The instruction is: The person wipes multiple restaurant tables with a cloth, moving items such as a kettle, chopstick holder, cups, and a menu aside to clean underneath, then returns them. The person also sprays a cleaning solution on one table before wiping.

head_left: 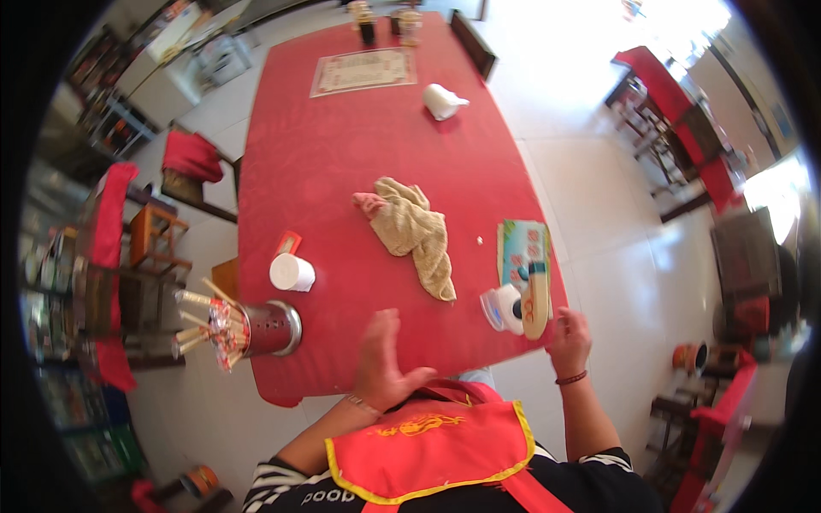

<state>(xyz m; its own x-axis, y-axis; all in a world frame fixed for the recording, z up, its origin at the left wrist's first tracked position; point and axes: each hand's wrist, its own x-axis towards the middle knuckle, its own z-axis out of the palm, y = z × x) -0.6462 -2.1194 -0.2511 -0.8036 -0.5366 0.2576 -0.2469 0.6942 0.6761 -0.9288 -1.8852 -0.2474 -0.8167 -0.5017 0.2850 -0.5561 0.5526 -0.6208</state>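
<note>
My left hand is raised over the table's near edge, open, fingers together and thumb spread, holding nothing. At the near right corner my right hand has loosely bent fingers, with nothing visible in them. Beside it is a beige, round-ended object with a blue part; I cannot tell whether they touch. Next to that object stand a clear-and-white container and a green-blue printed card. A crumpled tan cloth with a pinkish end lies mid-table on the red tabletop.
At the left are a perforated metal holder of wrapped chopsticks, a white roll and a small red packet. Farther off are another white roll, a printed sheet and drink cups. A chair flanks the left side.
</note>
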